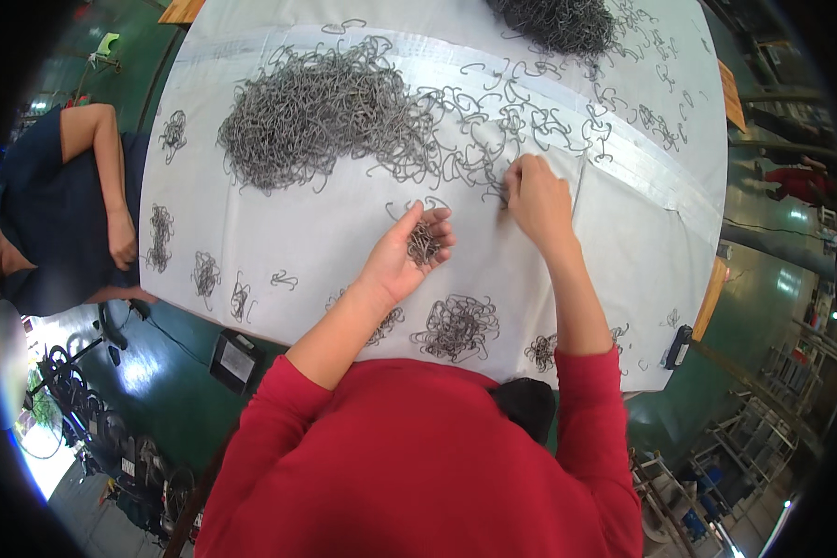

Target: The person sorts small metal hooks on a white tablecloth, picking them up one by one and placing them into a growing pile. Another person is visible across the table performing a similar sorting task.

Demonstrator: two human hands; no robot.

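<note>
My left hand (409,249) is cupped palm up over the table, its fingers curled round a clump of small grey wire hooks (423,245). To its right, my right hand (538,200) reaches down to the tabletop with thumb and fingers pinched together. Dark bent wire shows just under those fingertips, apparently a hook in the pinch, partly hidden by the fingers. Beyond both hands, a big heap of the same hooks (316,116) lies on the white-covered table (335,237). Loose hooks (530,121) spread from the heap toward the right.
A darker heap of hooks (563,20) sits at the far edge. Small piles line the near and left edges, one pile (457,327) close to my body. A dark box-shaped object (679,347) stands at the right corner. Another person (84,200) is at the left side.
</note>
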